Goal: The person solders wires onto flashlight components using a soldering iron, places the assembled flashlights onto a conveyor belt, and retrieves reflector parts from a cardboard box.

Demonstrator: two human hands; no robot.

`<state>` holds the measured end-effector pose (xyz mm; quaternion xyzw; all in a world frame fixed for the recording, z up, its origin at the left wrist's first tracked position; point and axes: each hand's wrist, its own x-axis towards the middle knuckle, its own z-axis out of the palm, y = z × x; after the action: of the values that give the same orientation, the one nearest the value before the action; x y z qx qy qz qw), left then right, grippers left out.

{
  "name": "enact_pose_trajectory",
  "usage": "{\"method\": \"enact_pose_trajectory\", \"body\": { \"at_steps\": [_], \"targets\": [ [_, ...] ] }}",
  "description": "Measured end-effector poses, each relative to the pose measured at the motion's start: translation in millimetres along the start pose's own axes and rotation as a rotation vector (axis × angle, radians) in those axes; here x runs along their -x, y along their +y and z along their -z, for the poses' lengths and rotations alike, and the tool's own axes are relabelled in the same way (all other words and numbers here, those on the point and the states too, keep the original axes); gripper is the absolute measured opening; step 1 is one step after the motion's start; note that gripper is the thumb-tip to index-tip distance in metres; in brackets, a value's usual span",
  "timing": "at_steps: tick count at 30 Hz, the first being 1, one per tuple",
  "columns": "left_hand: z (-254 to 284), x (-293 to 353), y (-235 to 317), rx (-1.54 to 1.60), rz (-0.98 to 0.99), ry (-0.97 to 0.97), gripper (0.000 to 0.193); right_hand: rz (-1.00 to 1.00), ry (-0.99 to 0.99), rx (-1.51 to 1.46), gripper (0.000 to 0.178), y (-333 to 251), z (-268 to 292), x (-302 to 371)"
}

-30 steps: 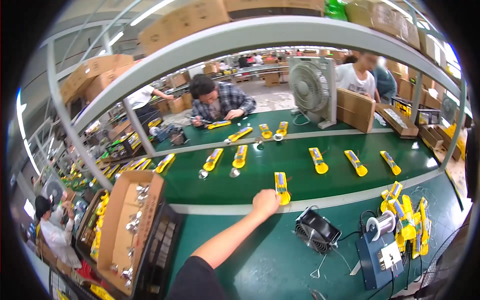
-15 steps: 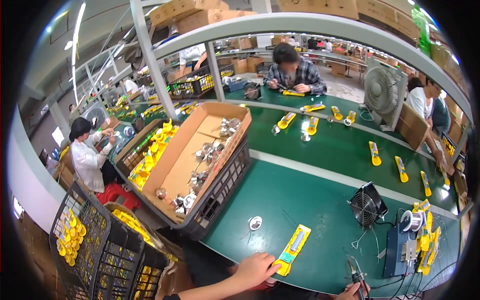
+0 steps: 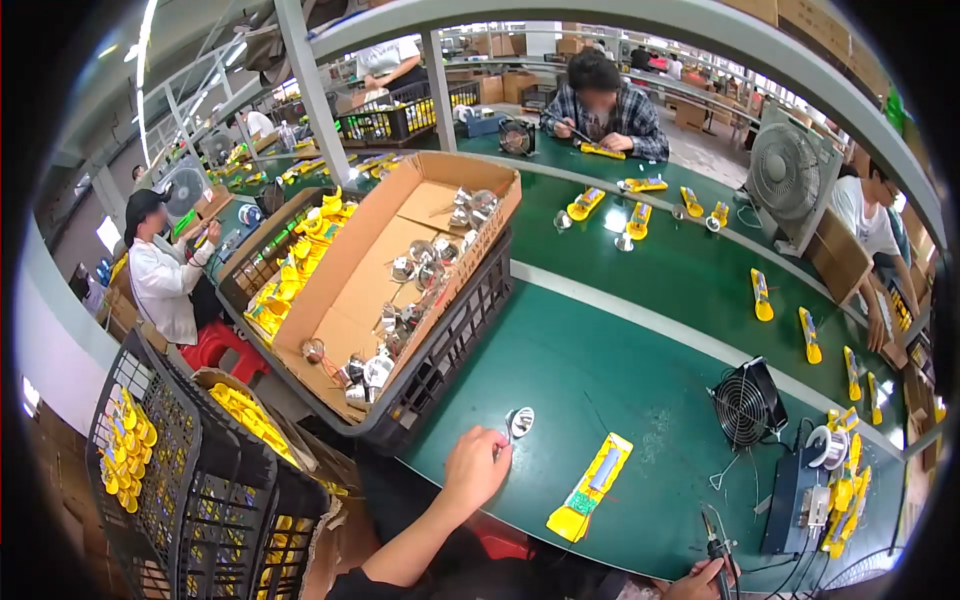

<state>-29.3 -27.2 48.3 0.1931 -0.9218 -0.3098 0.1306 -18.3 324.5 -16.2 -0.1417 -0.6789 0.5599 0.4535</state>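
My left hand [image 3: 477,468] is on the green bench with its fingers pinched together at the thin leads of a small round silver lamp cup [image 3: 521,421]. The cup lies just beyond the fingertips. To the right of this hand rests a yellow plastic housing [image 3: 573,520], with a green circuit board, a blue-grey cell and thin wires on it. Neither hand touches it. At the lower edge, my right hand [image 3: 697,582] grips a soldering iron [image 3: 716,550], its tip pointing up and away from me.
A cardboard tray [image 3: 345,270] of silver lamp cups sits on a black crate [image 3: 430,385] at left. A small fan [image 3: 746,405], solder spool [image 3: 826,447] and blue soldering station [image 3: 792,495] stand at right. Yellow housings lie on the belt [image 3: 680,265]. Co-workers sit beyond.
My left hand has let go of the yellow housing and moved left and away from me to the lamp cup's leads. My right hand still holds the soldering iron. The view has shifted slightly.
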Motion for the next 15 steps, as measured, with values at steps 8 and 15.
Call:
{"method": "enact_pose_trajectory", "body": {
  "at_steps": [8, 15],
  "targets": [
    [22, 8, -4, 0.492, -0.035, 0.162, 0.005, -0.101, 0.052, -0.066, 0.014, 1, -1, -4],
    [-10, 22, 0, 0.862, -0.168, -0.123, 0.009, -0.058, 0.018, -0.312, 0.019, -59, -22, -14]
  ]
}}
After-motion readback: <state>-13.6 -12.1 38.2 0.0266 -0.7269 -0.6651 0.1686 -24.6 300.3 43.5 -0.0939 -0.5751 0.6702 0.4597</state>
